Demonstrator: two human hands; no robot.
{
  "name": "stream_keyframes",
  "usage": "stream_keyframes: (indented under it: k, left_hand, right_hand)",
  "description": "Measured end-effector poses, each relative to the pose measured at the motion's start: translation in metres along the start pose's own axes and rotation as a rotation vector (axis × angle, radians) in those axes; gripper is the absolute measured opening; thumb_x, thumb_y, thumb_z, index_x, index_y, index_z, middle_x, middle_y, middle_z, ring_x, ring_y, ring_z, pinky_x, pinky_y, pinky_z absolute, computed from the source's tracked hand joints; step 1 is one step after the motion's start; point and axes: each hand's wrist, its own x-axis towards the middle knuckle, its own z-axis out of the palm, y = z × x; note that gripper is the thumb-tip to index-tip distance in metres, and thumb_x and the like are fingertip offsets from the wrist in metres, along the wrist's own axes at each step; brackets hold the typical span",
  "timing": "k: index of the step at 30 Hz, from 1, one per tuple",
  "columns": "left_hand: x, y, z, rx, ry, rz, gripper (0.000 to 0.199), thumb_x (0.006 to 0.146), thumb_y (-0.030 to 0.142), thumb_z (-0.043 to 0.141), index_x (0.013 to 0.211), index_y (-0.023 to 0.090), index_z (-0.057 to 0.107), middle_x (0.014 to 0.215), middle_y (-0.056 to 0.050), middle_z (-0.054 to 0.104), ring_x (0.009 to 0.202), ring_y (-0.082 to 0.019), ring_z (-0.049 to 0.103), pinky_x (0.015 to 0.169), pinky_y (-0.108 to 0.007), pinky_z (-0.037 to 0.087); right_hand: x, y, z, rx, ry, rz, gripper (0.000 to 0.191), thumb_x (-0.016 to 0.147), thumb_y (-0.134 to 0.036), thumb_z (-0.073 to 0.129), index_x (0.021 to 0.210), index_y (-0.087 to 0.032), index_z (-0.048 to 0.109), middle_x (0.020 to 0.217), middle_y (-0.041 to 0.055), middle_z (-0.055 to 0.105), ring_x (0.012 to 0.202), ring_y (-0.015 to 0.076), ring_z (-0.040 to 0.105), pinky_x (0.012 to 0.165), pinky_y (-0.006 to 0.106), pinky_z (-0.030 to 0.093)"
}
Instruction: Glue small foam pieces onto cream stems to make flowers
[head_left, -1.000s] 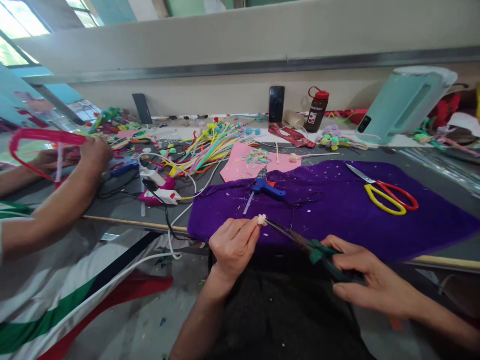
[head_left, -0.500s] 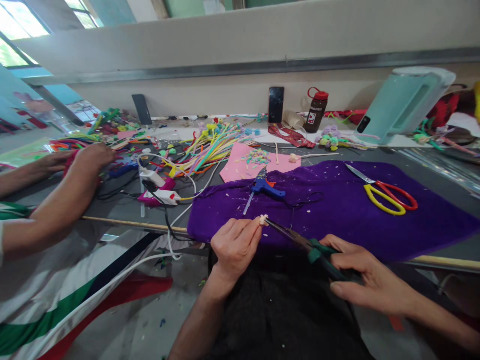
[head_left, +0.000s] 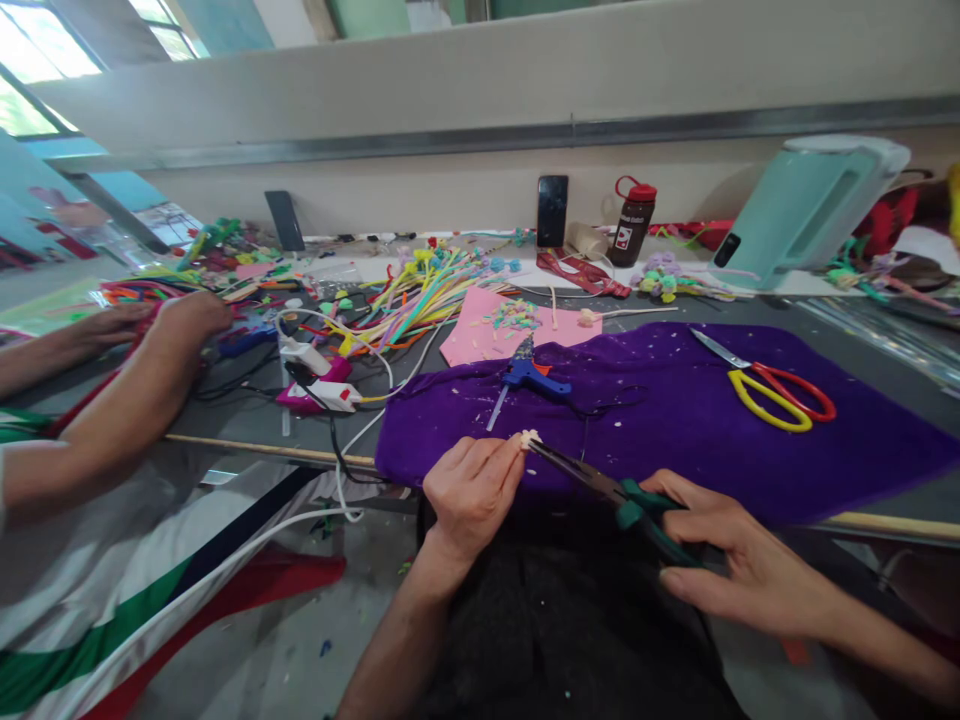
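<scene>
My left hand (head_left: 474, 492) is closed in a pinch on a small cream-coloured flower-like piece (head_left: 529, 439) in front of the table edge. My right hand (head_left: 712, 545) is wrapped round the green handles of long-nose pliers (head_left: 637, 505), whose tips touch the same piece. Just beyond my left hand, a blue glue gun (head_left: 534, 376) with a clear glue stick lies on a purple cloth (head_left: 675, 450). Scissors (head_left: 780, 392) with one yellow and one red handle rest further right on that cloth.
A co-worker's arm (head_left: 142, 395) reaches over the table at left. Pink paper (head_left: 469, 340) bears small pastel bits. Behind are coloured pipe cleaners (head_left: 409, 305), a phone (head_left: 552, 210), a bottle (head_left: 634, 225) and a mint kettle (head_left: 806, 215). A power strip (head_left: 319, 390) with cables lies left.
My hands, the pliers and the cream piece have barely shifted. At left, the co-worker's hands have moved slightly, and a red strand now stretches along their arm.
</scene>
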Motion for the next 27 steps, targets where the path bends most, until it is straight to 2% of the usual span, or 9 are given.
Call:
stream_keyframes:
  k: [13,22,27]
  left_hand:
    - [0.0017,-0.0027,-0.0006,0.031,0.023,0.026,0.018,0.071,0.013,0.063,0.089,0.018,0.066,0.072,-0.002,0.067,0.061,-0.012,0.057,0.060,-0.025,0.045]
    - [0.0022,-0.0038,0.0002,0.053,-0.004,0.053,0.018,0.073,0.014,0.062,0.089,0.019,0.066,0.071,-0.002,0.067,0.060,-0.012,0.056,0.060,-0.026,0.044]
    - [0.0033,-0.0037,-0.0014,0.048,-0.004,0.071,0.023,0.069,0.012,0.065,0.091,0.017,0.065,0.073,-0.002,0.067,0.062,-0.013,0.056,0.060,-0.026,0.044]
  right_hand:
    - [-0.0008,0.0022,0.0008,0.007,0.017,0.002,0.011,0.078,-0.022,0.052,0.068,-0.017,0.053,0.094,0.0037,0.050,0.083,0.0168,0.050,0.073,0.029,0.041]
    - [0.0007,-0.0071,-0.0005,0.060,0.033,0.035,0.008,0.077,-0.020,0.053,0.071,-0.017,0.057,0.094,0.0040,0.052,0.085,0.0182,0.051,0.074,0.030,0.042]
    - [0.0004,-0.0037,0.0003,0.074,0.019,0.025,0.011,0.078,-0.024,0.053,0.070,-0.017,0.057,0.094,0.0042,0.051,0.085,0.0181,0.051,0.075,0.030,0.042]
